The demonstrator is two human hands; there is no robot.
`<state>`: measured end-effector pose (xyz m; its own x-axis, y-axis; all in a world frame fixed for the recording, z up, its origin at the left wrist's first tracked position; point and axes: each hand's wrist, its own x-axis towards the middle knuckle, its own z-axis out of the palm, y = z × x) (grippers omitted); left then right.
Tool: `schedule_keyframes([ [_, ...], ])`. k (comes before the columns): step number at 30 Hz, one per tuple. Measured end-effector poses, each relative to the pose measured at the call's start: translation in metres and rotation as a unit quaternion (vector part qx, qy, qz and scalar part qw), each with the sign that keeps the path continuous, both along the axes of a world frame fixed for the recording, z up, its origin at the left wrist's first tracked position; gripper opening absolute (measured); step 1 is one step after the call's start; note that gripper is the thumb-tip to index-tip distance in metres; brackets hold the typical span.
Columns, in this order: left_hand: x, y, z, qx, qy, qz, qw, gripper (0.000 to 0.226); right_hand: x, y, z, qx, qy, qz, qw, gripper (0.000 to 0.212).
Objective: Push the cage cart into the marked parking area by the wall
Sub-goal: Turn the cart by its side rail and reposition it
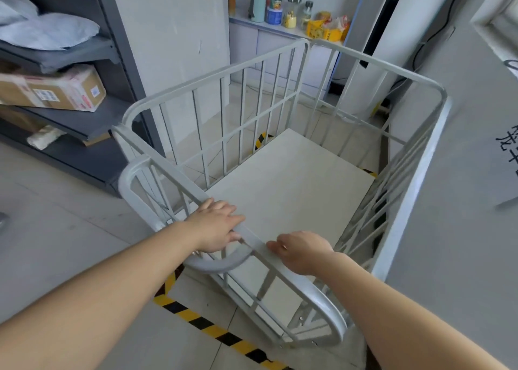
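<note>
On the cage cart's (280, 179) near top rail: left hand (217, 225) flat, fingers loosely draped; right hand (301, 250) curled over it (neither clenched). Cart hard beside the wall (454, 173), apparently inside the striped floor tape (213, 331). Seemingly only final nudging left.

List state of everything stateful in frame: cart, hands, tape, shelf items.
cage cart: empty, upright, right side beside the wall, inside the taped outline
left hand: open, palm resting on the near top rail
right hand: fingers curled over the same rail
floor tape: striped yellow-black, intact along the near edge
cardboard box: closed, taped, lying on the shelf
</note>
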<state>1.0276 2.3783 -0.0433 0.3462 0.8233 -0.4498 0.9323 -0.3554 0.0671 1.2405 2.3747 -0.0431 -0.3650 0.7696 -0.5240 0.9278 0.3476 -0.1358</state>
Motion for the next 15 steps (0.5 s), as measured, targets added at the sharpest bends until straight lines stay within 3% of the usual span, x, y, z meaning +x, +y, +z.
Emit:
schedule_keyframes([
  [4, -0.055, 0.012, -0.001, 0.001, -0.019, 0.01, 1.0, 0.055, -0.06, 0.01, -0.001, -0.002, 0.033, -0.018, 0.999, 0.044],
  [15, -0.138, 0.031, 0.001, 0.021, -0.018, -0.056, 0.998, 0.058, -0.159, 0.04, -0.007, 0.069, 0.016, -0.043, 0.997, 0.033],
])
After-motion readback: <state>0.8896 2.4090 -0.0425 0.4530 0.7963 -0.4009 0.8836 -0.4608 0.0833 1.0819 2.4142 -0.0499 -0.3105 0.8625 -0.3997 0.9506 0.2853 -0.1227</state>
